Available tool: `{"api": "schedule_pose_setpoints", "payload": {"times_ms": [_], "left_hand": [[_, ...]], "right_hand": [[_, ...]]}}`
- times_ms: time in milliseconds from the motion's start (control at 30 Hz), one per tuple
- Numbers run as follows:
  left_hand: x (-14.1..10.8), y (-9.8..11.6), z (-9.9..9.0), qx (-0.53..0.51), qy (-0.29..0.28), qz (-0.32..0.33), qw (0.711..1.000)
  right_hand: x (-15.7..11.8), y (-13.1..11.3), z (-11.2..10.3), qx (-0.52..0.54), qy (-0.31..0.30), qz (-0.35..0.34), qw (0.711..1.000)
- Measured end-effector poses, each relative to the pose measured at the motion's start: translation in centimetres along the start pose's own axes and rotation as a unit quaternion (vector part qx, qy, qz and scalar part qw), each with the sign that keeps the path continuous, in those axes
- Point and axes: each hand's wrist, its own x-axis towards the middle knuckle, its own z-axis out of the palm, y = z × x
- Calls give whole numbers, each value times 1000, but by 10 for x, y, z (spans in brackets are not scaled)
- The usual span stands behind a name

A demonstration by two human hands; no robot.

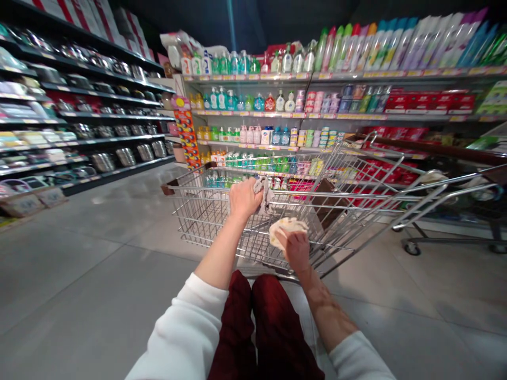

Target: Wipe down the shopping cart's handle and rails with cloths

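My left hand (245, 199) grips a crumpled grey cloth (264, 194) above the far part of a wire shopping cart (190, 221). Lower and to the right, my right hand (297, 250) holds a crumpled cream cloth (287, 230) over the cart's near end. Both hands are inside the outline of the cart's metal basket, and I cannot tell whether either cloth touches the wires. My white sleeves and dark red trousers (265, 327) show at the bottom of the view.
Shelves of bottled liquids and boxes (253, 105) stand ahead, beyond the cart. Shelves of steel cookware (99, 116) line the left side. A second shopping cart (447, 211) stands at the right. A grey tiled floor (87, 264) runs along the aisle to the left.
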Motion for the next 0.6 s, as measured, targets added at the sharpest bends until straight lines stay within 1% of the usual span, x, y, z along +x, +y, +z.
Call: {"api": "schedule_pose_setpoints", "payload": {"times_ms": [67,133,200,267,300,333,400,467,500,567,600], "left_hand": [[0,-1,3,2,8,3,1000],[0,-2,5,6,15,3,1000],[0,-3,7,9,20,3,1000],[0,-3,9,9,22,3,1000],[1,-4,9,7,23,3,1000],[1,-4,9,4,23,3,1000],[1,-5,10,-2,26,0,1000],[1,-6,10,-6,29,-3,1000],[1,-7,10,-7,30,-5,1000],[1,-7,10,-9,32,-5,999],[2,-6,10,-9,32,-5,999]], "right_hand": [[-12,-5,15,5,-2,-14,1000],[-17,-9,18,17,4,-12,1000],[-16,-10,10,41,2,-23,999],[-13,-7,-6,66,8,-32,997],[-11,-4,-16,70,26,-26,997],[-9,0,-28,65,56,-9,996],[-1,11,-54,29,147,47,988],[11,23,-77,-23,240,103,965],[19,28,-85,-45,273,117,954],[33,38,-91,-76,312,115,940],[38,42,-89,-86,325,105,936]]}}
